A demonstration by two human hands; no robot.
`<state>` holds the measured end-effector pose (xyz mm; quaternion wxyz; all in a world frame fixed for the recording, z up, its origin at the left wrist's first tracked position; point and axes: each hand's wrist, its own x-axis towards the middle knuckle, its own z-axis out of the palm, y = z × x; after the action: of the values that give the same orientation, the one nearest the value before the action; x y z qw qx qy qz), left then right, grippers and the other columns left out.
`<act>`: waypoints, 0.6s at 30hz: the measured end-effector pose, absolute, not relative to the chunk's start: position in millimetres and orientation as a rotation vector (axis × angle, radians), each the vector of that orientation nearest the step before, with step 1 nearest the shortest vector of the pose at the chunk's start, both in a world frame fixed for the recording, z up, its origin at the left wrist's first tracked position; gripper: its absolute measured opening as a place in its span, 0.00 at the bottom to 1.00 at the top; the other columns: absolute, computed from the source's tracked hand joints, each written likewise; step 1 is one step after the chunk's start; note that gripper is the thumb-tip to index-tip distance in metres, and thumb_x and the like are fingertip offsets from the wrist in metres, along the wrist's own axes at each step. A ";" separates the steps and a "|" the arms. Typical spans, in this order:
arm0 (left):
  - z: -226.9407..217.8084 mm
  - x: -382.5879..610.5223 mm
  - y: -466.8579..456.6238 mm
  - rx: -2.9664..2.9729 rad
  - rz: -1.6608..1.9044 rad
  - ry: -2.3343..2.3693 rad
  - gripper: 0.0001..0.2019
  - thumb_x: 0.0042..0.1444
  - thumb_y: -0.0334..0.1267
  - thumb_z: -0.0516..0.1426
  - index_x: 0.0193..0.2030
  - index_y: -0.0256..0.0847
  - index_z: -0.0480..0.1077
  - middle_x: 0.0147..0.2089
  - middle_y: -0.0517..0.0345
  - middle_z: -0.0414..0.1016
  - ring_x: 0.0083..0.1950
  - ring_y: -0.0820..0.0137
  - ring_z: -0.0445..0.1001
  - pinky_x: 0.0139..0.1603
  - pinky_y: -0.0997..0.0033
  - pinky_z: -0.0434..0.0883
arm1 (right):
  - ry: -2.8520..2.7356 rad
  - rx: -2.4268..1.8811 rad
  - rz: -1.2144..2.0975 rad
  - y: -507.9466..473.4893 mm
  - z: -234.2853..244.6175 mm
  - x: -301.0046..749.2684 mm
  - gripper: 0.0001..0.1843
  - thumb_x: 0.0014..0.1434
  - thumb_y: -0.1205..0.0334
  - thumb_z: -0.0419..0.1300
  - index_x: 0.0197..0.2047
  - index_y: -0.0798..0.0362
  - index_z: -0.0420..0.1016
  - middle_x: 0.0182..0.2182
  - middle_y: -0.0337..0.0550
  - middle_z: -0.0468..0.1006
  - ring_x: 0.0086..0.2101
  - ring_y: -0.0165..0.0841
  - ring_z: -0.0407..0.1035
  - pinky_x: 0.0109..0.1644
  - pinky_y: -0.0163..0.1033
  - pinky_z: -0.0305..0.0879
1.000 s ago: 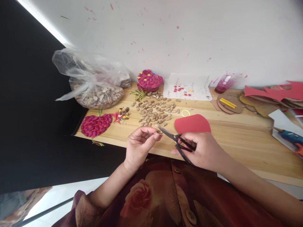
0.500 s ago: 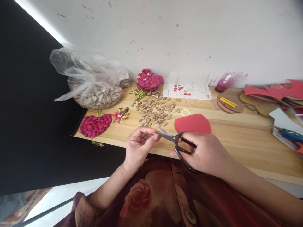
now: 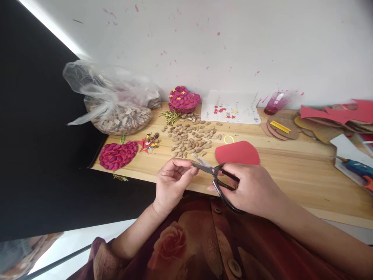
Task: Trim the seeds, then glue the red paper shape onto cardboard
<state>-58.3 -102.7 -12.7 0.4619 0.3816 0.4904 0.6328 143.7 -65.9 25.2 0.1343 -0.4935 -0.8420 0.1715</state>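
My right hand is wrapped round the black handles of a pair of scissors, whose blades are parted and point left. At the blade tips, my left hand pinches with thumb and forefinger; whatever lies between them is too small and covered to make out. Just beyond the hands a red heart-like cutout with a yellow loop lies on the wooden table. Loose peanuts are scattered behind my left hand. Farther left lies a heart covered in magenta-painted shells, with a green loop and a tassel.
A clear plastic bag of shells stands at the back left. Along the wall are stacked magenta pieces, a paper with small stars and a pink-stained cup. Cardboard cutouts and a blue glue gun lie right.
Both hands stay at nearly the same place. The scissors' handles look slightly closer together, and the view has shifted a little.
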 end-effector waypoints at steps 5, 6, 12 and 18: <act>-15.3 -58.7 -102.4 0.949 1.555 1.190 0.11 0.49 0.37 0.70 0.34 0.40 0.73 0.35 0.57 0.82 0.34 0.72 0.80 0.43 0.71 0.78 | -2.444 -1.455 0.502 -66.4 24.7 144.2 0.18 0.51 0.44 0.65 0.27 0.48 0.68 0.20 0.37 0.75 0.23 0.31 0.68 0.27 0.36 0.52; -15.7 -58.7 -102.2 0.949 1.558 1.183 0.10 0.50 0.37 0.70 0.34 0.39 0.73 0.35 0.57 0.82 0.34 0.73 0.80 0.43 0.71 0.78 | -2.447 -1.465 0.500 -66.5 24.5 144.1 0.18 0.51 0.43 0.65 0.27 0.48 0.68 0.21 0.37 0.75 0.23 0.32 0.68 0.27 0.37 0.52; -17.5 -58.4 -101.7 0.931 1.560 1.150 0.11 0.50 0.36 0.70 0.35 0.39 0.73 0.35 0.58 0.82 0.35 0.73 0.81 0.43 0.72 0.78 | -2.466 -1.495 0.496 -65.7 23.7 143.7 0.18 0.52 0.42 0.64 0.28 0.48 0.69 0.21 0.37 0.76 0.24 0.33 0.69 0.28 0.37 0.52; -18.0 -58.6 -102.4 0.909 1.554 1.177 0.11 0.48 0.38 0.71 0.34 0.39 0.74 0.35 0.58 0.82 0.34 0.73 0.80 0.43 0.71 0.78 | -2.484 -1.505 0.491 -63.1 22.7 144.8 0.19 0.52 0.41 0.63 0.27 0.48 0.69 0.20 0.36 0.75 0.23 0.32 0.68 0.27 0.36 0.51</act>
<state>-58.6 -102.4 -18.0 0.4754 0.3716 0.4813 0.6357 144.8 -63.1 22.7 0.0981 -0.5085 -0.8392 0.1660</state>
